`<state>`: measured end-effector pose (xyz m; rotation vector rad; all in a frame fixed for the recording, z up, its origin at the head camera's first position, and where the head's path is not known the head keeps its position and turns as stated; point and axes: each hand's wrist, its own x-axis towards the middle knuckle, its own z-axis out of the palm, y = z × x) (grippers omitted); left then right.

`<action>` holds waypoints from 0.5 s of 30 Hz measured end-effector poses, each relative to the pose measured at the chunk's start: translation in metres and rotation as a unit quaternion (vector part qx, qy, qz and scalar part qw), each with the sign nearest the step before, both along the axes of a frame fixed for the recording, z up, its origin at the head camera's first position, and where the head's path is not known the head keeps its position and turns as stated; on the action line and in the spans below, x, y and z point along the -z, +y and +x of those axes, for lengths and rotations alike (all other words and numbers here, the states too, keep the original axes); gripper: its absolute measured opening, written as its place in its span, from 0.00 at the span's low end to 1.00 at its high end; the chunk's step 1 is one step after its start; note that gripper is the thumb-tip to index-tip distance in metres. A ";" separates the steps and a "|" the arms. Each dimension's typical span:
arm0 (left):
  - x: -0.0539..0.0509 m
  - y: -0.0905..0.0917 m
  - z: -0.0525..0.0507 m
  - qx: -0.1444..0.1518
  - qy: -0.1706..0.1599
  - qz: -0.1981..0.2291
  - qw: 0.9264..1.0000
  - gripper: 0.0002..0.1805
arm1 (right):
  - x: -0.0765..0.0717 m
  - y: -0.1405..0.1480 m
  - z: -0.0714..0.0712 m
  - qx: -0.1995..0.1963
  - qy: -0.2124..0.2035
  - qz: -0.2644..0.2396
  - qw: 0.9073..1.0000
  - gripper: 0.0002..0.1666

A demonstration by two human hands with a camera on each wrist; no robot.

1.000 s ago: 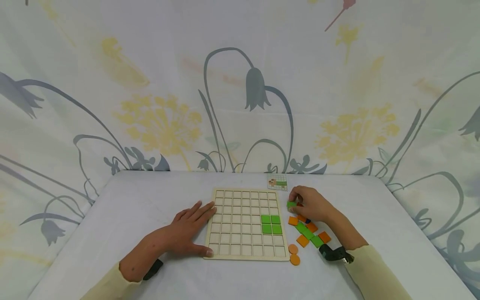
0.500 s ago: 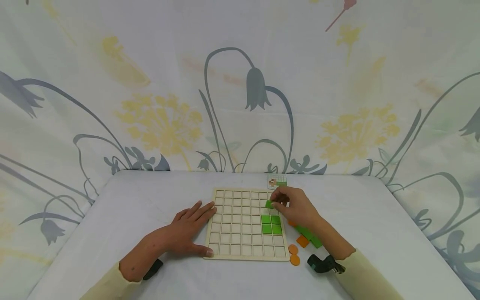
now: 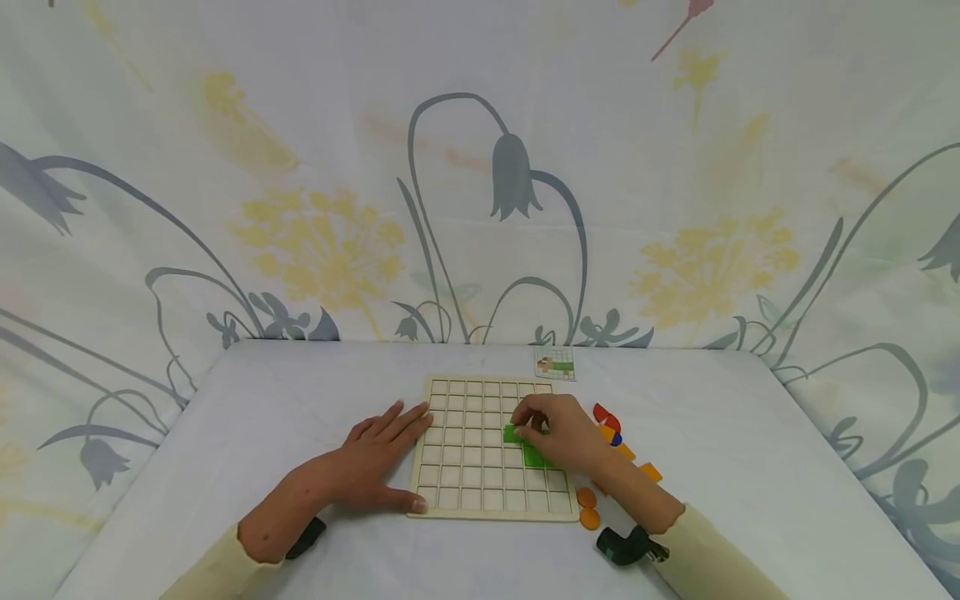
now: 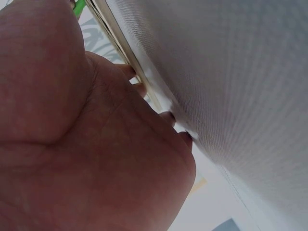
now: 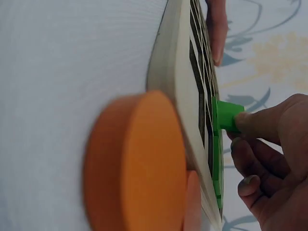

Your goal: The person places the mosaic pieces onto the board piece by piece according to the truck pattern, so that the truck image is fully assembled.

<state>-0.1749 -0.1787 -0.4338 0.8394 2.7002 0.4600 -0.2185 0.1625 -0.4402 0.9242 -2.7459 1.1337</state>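
Observation:
A pale wooden grid board [image 3: 471, 479] lies on the white table. My left hand [image 3: 367, 462] rests spread at its left side, fingertips and thumb on the edge; in the left wrist view the palm of the left hand [image 4: 106, 139] fills much of the picture. My right hand [image 3: 566, 433] pinches a green square tile [image 3: 512, 433] between thumb and fingers over the board, left of the green tiles [image 3: 534, 457] in the grid, which it partly hides. In the right wrist view, the right hand [image 5: 279, 154] holds the green tile [image 5: 230, 115] tilted against the board's face.
Right of the board lie two orange discs [image 3: 589, 518], several orange pieces [image 3: 650, 472], a red piece [image 3: 606, 416] and a blue piece [image 3: 617, 439], some partly behind the right forearm. A small printed card [image 3: 555, 364] is above the board's top right corner. A patterned cloth hangs behind.
My right hand has carried the green tile leftward from the loose pieces onto the board area, then lower toward the green tiles. The left hand has stayed still.

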 end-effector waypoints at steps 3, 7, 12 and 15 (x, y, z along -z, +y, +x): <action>-0.001 0.000 0.000 0.001 0.000 0.000 1.000 0.64 | 0.000 -0.001 0.001 0.000 -0.005 0.007 1.000 0.06; -0.001 0.000 0.000 -0.001 -0.003 0.003 1.000 0.65 | 0.001 0.000 0.001 -0.006 0.000 0.008 1.000 0.07; 0.000 0.000 0.000 -0.001 -0.002 0.004 1.000 0.65 | 0.002 0.001 0.000 -0.003 0.017 0.010 1.000 0.07; -0.001 0.000 0.000 0.000 -0.002 0.003 1.000 0.64 | 0.002 0.003 -0.001 -0.009 0.025 0.010 1.000 0.07</action>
